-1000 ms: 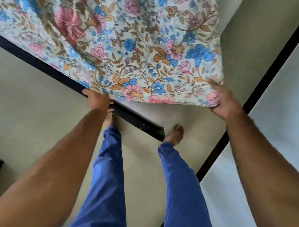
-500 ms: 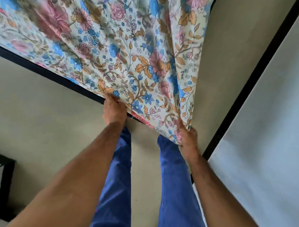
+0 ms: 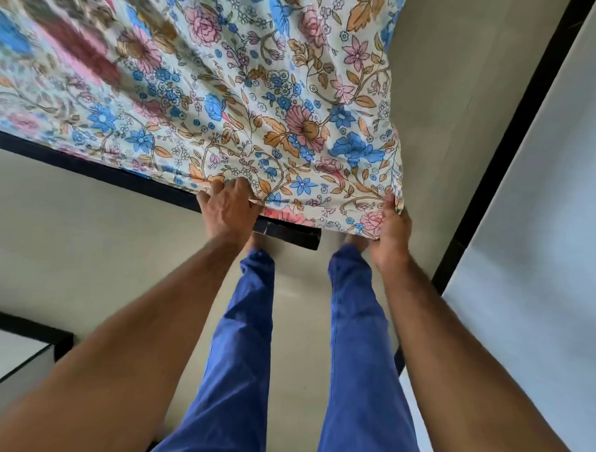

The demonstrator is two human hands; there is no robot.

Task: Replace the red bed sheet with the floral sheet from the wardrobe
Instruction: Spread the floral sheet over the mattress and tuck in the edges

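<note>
1. Where the view looks straight down past the person's arms, a pale beige floor (image 3: 67,236) fills the middle, crossed by a black bed-frame edge (image 3: 87,168) that runs from the left border toward the centre and ends in a corner piece (image 3: 289,235) just under the cloth.
2. A second black strip (image 3: 519,133) runs along the right side, bordering a pale grey-white surface (image 3: 546,219).
3. At the lower left sits a white surface with a black rim (image 3: 18,336), well apart from the hands.
4. The person's legs in blue trousers (image 3: 243,343) stand on the floor between the forearms; the feet are mostly hidden behind the hands and the cloth edge.
5. The floral sheet (image 3: 227,96), printed with pink, blue and orange flowers on a light ground, spreads across the upper part of the view and overhangs the black frame edge, hiding what lies beneath it.
6. The left hand (image 3: 227,207) grips the sheet's near hem, fingers curled over the fabric, just above the frame's corner piece.
7. The right hand (image 3: 390,226) pinches the sheet's near right corner, thumb and fingers closed on the hem.
8. The hem stretches between the two hands, and folds fan upward from both grips.
</note>
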